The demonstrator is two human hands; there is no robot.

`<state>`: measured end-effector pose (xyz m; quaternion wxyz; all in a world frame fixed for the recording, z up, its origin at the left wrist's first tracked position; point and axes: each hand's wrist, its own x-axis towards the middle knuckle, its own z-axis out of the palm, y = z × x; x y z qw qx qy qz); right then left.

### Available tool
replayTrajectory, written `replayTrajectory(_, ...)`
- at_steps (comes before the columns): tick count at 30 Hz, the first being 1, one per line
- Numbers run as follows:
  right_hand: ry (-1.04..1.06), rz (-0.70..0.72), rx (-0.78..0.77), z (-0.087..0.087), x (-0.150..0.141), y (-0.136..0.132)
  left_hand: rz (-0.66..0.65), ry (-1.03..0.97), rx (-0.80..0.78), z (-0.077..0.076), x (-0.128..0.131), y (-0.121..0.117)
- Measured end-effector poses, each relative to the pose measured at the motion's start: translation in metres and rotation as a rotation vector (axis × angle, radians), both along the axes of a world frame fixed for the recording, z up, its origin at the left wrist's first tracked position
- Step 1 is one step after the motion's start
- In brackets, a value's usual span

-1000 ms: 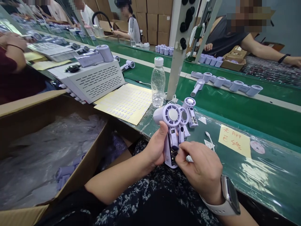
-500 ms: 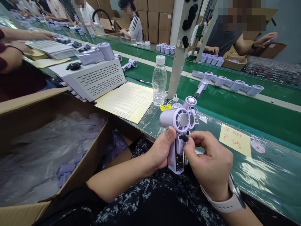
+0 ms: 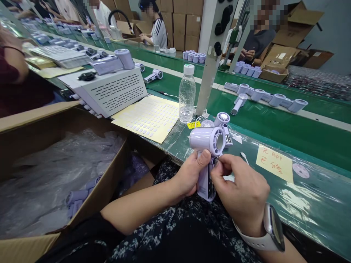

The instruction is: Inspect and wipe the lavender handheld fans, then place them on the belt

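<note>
My left hand (image 3: 190, 173) grips the handle of a lilac handheld fan (image 3: 206, 140), holding it upright over my lap. Its round head points right. My right hand (image 3: 241, 191), with a white watch on the wrist, pinches at the top of the handle just under the head; whatever sits between the fingertips is too small to name. A second lilac fan (image 3: 223, 124) lies on the plastic-covered bench just behind.
A cardboard box (image 3: 55, 171) with plastic-wrapped fans stands at my left. A sheet of small stickers (image 3: 149, 117), a water bottle (image 3: 187, 94), a white perforated machine (image 3: 109, 89) and a yellow note (image 3: 271, 163) sit on the bench. Fans lie on the green conveyor (image 3: 274, 124). Other people work beyond.
The fan has turned so its head faces more to the right. My right hand rose from the lower handle to just under the head.
</note>
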<state>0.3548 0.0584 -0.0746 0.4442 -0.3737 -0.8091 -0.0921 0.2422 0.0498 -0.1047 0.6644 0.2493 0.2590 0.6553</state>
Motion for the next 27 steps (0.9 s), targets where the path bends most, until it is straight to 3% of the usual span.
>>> replayTrajectory(27,0.006,-0.014,-0.022,0.0016,0.0046,-0.0054,0.001,-0.027,-0.044,-0.0032,-0.0013,-0.0004)
